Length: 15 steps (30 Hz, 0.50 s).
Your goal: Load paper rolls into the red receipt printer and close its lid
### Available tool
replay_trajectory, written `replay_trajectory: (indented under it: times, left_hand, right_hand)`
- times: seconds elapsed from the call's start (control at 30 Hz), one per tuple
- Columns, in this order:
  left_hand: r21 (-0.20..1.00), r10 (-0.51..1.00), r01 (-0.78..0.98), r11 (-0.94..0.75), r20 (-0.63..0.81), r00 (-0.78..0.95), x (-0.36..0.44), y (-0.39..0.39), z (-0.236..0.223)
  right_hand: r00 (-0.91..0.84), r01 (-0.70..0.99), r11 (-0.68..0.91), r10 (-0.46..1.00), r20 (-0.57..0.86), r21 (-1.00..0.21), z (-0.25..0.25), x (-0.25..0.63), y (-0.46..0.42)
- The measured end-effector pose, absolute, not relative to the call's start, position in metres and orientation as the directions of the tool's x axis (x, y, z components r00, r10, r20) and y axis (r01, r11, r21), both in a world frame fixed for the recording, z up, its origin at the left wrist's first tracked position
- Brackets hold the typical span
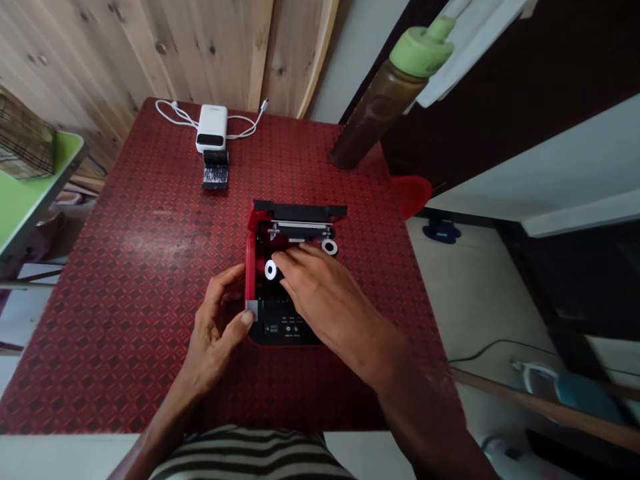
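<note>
1. My left hand (215, 327) pinches narrowly at the open red casing's (250, 267) front-left corner, thumb on a grey tab (252, 310).
2. My right hand (320, 290) spreads wide inside the casing, holding nothing I can see, beside a white ring (271, 270).
3. The casing sits on a red patterned table (140, 280).

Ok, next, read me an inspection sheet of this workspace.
Surface: red diamond-patterned table top.
Job's things: open red-and-black plastic case, two white rings inside, metal roller bar.
Clutter: white power bank, black rectangular block, brown bottle with green cap, round red object.
Hands: left hand at the case's near corner; right hand spread above its inside.
Cables: white cable by the power bank; black cable on the floor.
Surroundings: wooden plank wall, green-topped table.
</note>
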<state>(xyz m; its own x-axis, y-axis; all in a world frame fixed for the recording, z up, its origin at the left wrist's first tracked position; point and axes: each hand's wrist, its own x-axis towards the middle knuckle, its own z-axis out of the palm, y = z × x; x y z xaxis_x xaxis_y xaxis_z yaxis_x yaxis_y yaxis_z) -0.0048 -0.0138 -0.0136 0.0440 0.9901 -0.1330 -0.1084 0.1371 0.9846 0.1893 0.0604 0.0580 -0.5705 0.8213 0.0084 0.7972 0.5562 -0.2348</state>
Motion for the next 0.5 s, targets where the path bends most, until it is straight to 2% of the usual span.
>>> replay_trajectory:
  times: [0.2, 0.33, 0.5]
  left_hand:
    - [0.984, 0.988, -0.101, 0.148, -0.144, 0.049, -0.005, -0.015, -0.014]
    - [0.982, 0.986, -0.097, 0.165, -0.161, 0.046, -0.006, -0.016, -0.016]
    - [0.981, 0.985, -0.098, 0.167, -0.163, 0.054, -0.007, -0.016, -0.017]
  right_hand:
    - [-0.565, 0.81, 0.555, 0.825, 0.0, -0.188, 0.054, 0.185, 0.062]
    - [-0.558, 0.818, 0.527, 0.825, -0.094, -0.228, 0.048, 0.182, 0.077]
    - [-0.563, 0.806, 0.513, 0.819, -0.113, -0.297, 0.042, 0.183, 0.084]
